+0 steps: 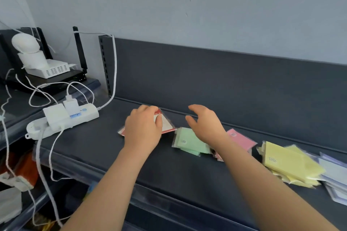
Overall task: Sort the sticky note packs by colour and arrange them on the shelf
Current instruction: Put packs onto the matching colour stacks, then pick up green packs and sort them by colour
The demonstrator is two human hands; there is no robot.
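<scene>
While left hand point(143, 129) grips red pack point(167, 125) on shelf point(187, 172), right hand point(205, 124) hovers above green pack point(187, 141), fingers spread, empty.

Nothing legible on my feed.
I see a white sticker on the green pack point(189, 142), a printed panel on the red pack point(167, 124) just left of it, and labels on the pink pack point(242, 139) and yellow pack point(285, 161) to its right, all too blurred to read.

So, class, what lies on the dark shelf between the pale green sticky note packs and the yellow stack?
Pink sticky note packs lie there, partly hidden under the right forearm, as the head view shows.
</scene>
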